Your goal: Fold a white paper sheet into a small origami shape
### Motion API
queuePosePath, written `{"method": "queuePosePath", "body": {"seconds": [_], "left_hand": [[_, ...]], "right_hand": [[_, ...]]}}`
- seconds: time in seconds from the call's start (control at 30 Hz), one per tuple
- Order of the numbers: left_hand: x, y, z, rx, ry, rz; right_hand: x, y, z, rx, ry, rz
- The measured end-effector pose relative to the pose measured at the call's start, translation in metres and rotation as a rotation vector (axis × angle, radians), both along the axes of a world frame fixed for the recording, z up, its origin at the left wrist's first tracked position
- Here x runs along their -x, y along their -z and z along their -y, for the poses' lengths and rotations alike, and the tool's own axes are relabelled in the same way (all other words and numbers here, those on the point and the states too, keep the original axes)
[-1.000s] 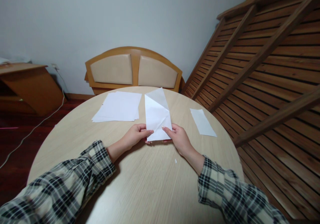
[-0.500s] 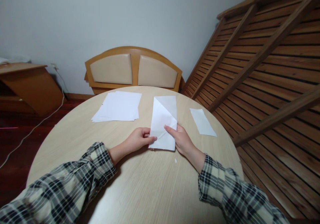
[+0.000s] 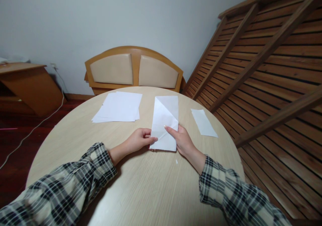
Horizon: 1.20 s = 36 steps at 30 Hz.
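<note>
The bare left hand (image 3: 141, 140), thumb (image 3: 152, 140) pointing to three o'clock, and bare right hand (image 3: 185, 141), thumb toward ten, each pinch thumb-uppermost, exposed wrists (image 3: 116, 154) leading back into black-and-cream plaid cloth sleeves (image 3: 75, 180) from eight and four o'clock.

From my remote feed, I'd call this a home: arched, cream-padded wooden headboard (image 3: 135, 68) behind the round pale-wood counter (image 3: 141, 185), brown slatted timber frame (image 3: 251, 68) beside it.

Paper (image 3: 160, 117) is white, sleeves (image 3: 67, 182) plaid in black and cream, table (image 3: 138, 189) beige.
</note>
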State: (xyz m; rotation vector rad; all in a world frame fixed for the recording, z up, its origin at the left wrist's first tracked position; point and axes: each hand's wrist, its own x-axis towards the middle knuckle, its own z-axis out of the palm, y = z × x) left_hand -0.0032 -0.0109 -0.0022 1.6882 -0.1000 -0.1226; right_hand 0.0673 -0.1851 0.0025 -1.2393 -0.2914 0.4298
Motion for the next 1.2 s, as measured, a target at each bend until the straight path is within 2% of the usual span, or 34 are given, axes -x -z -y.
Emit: {"method": "queuePosePath", "body": {"seconds": [0.47, 0.8, 1.03, 1.2], "left_hand": [[0.0001, -0.0032, 0.0009, 0.031, 0.018, -0.036], [-0.002, -0.0001, -0.0001, 0.135, 0.053, -0.062], [-0.0013, -0.0019, 0.0025, 0.122, -0.056, 0.004], [-0.0043, -0.0033, -0.0012, 0.074, -0.198, 0.117]], "right_hand": [[0.0023, 0.0019, -0.0006, 0.003, 0.069, 0.053], [0.0029, 0.0018, -0.0008, 0.012, 0.107, 0.084], [-0.0004, -0.0006, 0.0008, 0.016, 0.038, 0.069], [0.0013, -0.0007, 0.0014, 0.186, -0.072, 0.055]]}}
